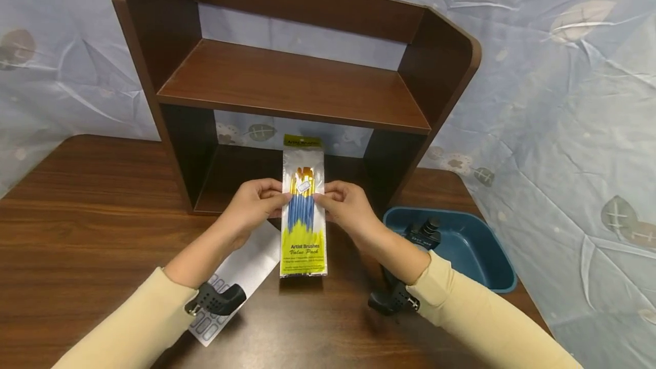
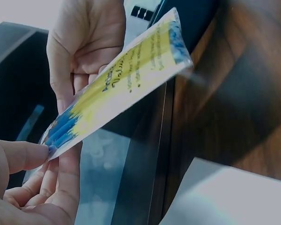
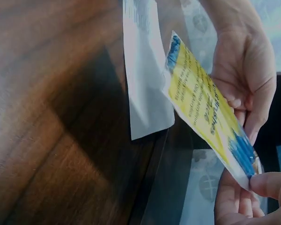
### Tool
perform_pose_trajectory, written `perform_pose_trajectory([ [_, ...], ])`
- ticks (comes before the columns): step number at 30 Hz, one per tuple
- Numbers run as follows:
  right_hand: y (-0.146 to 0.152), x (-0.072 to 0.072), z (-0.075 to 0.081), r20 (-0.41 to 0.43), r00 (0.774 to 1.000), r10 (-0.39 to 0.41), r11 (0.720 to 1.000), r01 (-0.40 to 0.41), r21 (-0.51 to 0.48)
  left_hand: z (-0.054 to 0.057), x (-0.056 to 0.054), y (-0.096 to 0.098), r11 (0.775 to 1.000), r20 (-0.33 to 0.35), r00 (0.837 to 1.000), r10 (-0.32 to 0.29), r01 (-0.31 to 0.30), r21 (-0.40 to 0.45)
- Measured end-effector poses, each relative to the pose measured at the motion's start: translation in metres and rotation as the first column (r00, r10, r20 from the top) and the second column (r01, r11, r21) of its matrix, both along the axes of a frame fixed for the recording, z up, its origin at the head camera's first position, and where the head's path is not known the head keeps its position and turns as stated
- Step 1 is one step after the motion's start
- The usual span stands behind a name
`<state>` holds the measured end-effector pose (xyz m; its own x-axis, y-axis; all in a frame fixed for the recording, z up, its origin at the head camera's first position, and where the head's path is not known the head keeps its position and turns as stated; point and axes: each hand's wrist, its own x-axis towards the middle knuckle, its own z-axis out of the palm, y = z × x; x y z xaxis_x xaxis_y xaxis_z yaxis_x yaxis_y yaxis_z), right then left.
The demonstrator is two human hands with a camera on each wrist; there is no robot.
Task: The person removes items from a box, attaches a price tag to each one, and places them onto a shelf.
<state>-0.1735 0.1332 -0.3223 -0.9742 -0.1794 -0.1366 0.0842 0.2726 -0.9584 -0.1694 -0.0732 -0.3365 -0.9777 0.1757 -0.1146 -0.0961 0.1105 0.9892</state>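
A clear pack of artist brushes (image 1: 303,255) with a yellow-green printed lower part is held upright above the table, its printed front towards me. Inside are several brushes with blue handles and orange-brown bristles. My left hand (image 1: 254,205) pinches its left edge between thumb and fingers; my right hand (image 1: 351,209) pinches the right edge at the same height. On the front of the pack, over the brushes, is a small white label (image 1: 304,187) with a dark outline. Both wrist views show thumbs on the printed side and fingers behind.
A white sheet (image 1: 251,261) printed with rounded outlines lies on the brown table (image 1: 92,232), partly under my left forearm. Behind the pack stands a dark brown two-tier shelf (image 1: 292,81). To the right sits a blue bin (image 1: 471,255) with a black object (image 1: 425,235) at its left side.
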Motion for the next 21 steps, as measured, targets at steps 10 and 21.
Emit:
perform_pose_trajectory([
  [10, -0.023, -0.024, -0.004, -0.032, 0.999, -0.021, 0.999, 0.022, 0.025, 0.002, -0.019, -0.013, 0.999, -0.013, 0.999, 0.045, -0.045, -0.021],
  [21, -0.045, -0.044, -0.013, -0.023, 1.0, -0.005, 0.999, 0.006, 0.04, -0.006, -0.034, -0.027, 0.991, 0.019, 0.995, 0.095, -0.093, -0.097],
])
